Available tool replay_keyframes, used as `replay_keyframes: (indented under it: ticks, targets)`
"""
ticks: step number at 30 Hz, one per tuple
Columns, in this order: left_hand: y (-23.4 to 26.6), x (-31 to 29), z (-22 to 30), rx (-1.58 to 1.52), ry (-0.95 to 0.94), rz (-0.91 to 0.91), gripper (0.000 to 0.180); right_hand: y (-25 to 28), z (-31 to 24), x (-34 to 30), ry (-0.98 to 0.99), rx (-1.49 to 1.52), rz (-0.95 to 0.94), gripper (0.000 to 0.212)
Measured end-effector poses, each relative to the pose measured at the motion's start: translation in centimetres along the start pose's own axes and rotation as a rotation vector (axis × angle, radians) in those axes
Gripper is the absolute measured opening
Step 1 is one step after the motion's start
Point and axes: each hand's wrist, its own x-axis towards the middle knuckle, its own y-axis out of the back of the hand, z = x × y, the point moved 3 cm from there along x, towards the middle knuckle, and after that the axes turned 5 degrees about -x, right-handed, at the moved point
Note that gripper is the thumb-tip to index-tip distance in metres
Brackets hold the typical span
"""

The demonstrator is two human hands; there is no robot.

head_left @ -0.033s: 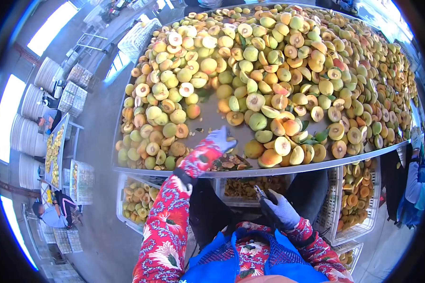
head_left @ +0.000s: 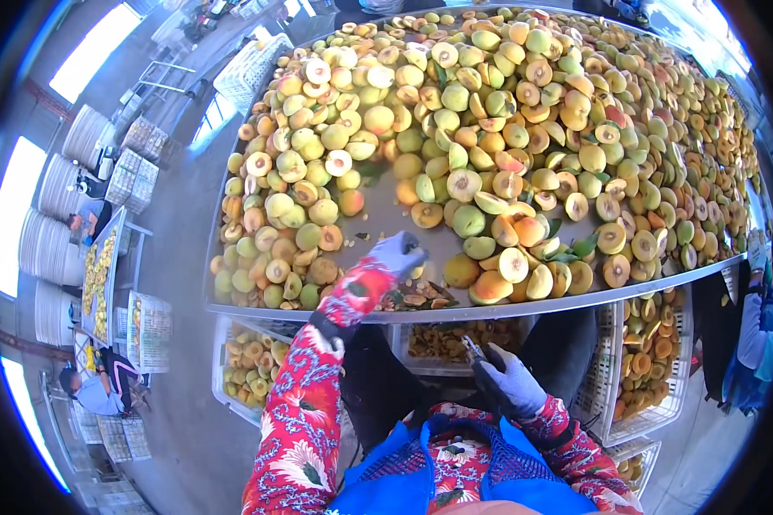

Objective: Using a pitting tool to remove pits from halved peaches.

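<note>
My left hand [head_left: 398, 254], in a grey-lilac glove with dark fingertips, hovers over a bare patch of the metal table [head_left: 369, 242] near its front edge. Its fingers are curled in; whatever they may hold is hidden. Below it lie brown scraps [head_left: 416, 297] and small bits. Cut and whole yellow-green peaches [head_left: 465, 185] are heaped around that patch, a halved peach [head_left: 514, 265] with its pit showing to the right. At my lap, my right hand [head_left: 514, 384], gloved too, is closed on a dark-handled tool with a metal tip [head_left: 472, 348], its kind unclear.
Under the table's front edge stand a crate of peaches [head_left: 253, 365] at left, a bin of scraps [head_left: 464, 342] between my knees, and a white crate of halves [head_left: 648, 365] at right. A co-worker's sleeve [head_left: 754, 330] shows at far right. Other people sit farther left.
My left hand has shifted slightly over the bare patch, and its fingers have curled in more. The right hand and the tool stay where they were.
</note>
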Motion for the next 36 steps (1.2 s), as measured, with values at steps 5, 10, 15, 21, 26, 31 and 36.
replay_keyframes:
  ticks: [5,10,15,21,26,31,36]
  targets:
    - [0.6,-6.1,2.4,-0.956,-0.133,0.126,0.031,0.1,-4.3,-0.3,0.063,0.145,-0.039,0.019]
    - [-2.5,-9.4,4.0,-1.348,0.025,0.066,0.052,-0.3,-7.0,0.3,0.186,-0.020,0.096,0.018]
    - [-3.4,-11.5,5.3,-0.731,-0.250,0.177,0.048,-2.1,-9.9,0.1,0.480,-0.529,0.258,0.022]
    - [-4.9,-12.6,4.5,-0.622,-0.258,0.206,0.046,-3.8,-9.9,0.1,0.464,-0.831,0.305,0.027]
    - [-6.3,-13.5,4.4,-0.851,-0.111,0.336,0.053,-4.5,-9.3,-0.2,0.405,-0.908,0.213,0.027]
    - [-7.4,-13.5,4.9,-0.663,-0.083,0.410,0.059,-4.2,-7.6,0.0,0.378,-0.588,0.138,0.025]
    - [-8.3,-13.4,4.4,-0.800,-0.044,0.374,0.061,-3.1,-7.9,-0.1,-0.300,0.656,-0.381,0.033]
